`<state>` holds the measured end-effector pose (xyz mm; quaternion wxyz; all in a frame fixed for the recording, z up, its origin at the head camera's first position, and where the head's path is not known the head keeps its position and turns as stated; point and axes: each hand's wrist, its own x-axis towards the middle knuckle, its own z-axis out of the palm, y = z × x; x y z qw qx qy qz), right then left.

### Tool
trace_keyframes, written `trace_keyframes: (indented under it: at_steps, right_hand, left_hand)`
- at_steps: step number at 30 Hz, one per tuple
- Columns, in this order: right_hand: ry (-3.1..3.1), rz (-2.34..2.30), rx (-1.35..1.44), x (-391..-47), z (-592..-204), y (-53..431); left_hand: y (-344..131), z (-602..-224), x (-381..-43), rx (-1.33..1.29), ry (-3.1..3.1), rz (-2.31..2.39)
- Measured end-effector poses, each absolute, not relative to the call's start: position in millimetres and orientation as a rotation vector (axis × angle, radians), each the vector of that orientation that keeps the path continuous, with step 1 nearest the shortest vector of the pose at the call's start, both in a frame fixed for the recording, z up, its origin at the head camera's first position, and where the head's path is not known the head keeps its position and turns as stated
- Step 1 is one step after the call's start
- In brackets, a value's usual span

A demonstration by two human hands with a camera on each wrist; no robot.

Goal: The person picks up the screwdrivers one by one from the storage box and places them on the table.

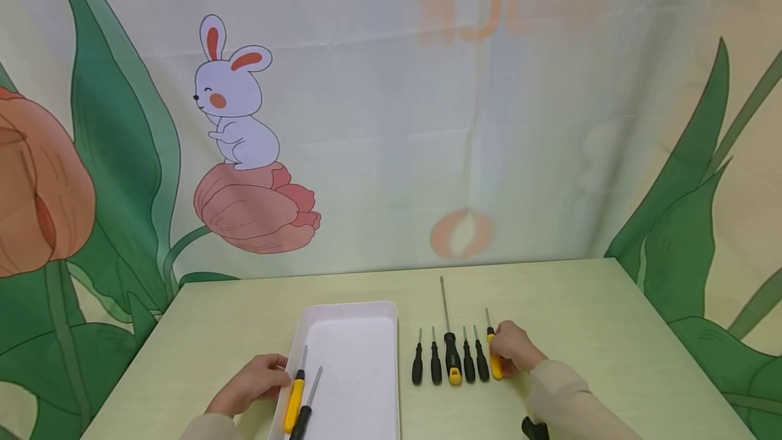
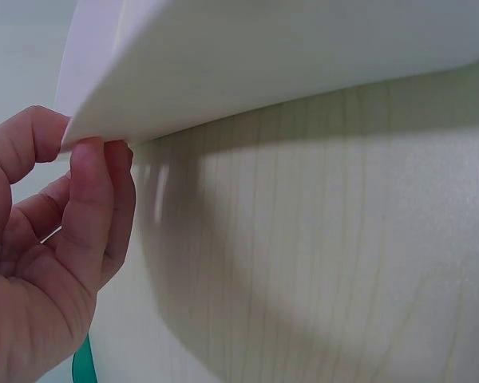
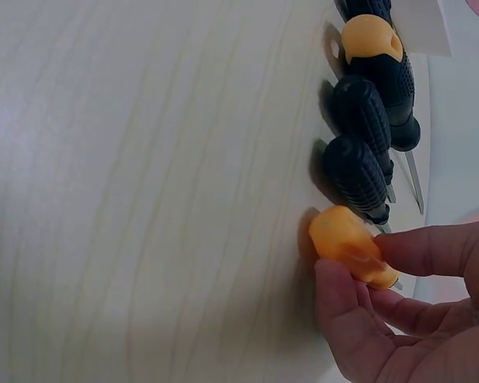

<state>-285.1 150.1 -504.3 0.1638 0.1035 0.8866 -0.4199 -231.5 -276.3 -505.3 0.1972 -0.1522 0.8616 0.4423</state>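
Note:
At the right end of a row of screwdrivers, my right hand (image 1: pixel 514 347) pinches the yellow handle of a screwdriver (image 3: pixel 339 231) between thumb and fingers. Its handle lies on the table, tip pointing away from me. Left of it lie several black-handled screwdrivers (image 1: pixel 468 362), side by side; the longest (image 1: pixel 451 352) has a yellow handle end. My left hand (image 1: pixel 256 379) pinches the left rim of a white tray (image 1: pixel 360 372), thumb and fingers on either side of the edge (image 2: pixel 104 104). Inside the tray rest a yellow-handled screwdriver (image 1: pixel 294 402) and a black-handled one (image 1: pixel 303 416).
The pale wood-grain table (image 1: pixel 244 297) ends at a printed curtain (image 1: pixel 379 155) with a rabbit and flowers. A black object (image 1: pixel 535 428) lies near the front edge, partly under the right forearm; its kind cannot be told.

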Motion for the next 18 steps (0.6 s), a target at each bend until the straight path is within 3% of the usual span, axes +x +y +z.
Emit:
trace_keyframes:
  at_steps: [18]
  right_hand:
    - [2.533, -1.184, 0.274, -280.7, -497.4, 150.7]
  left_hand:
    - [-275.3, -506.8, -232.6, -0.442, 2.428, 1.228]
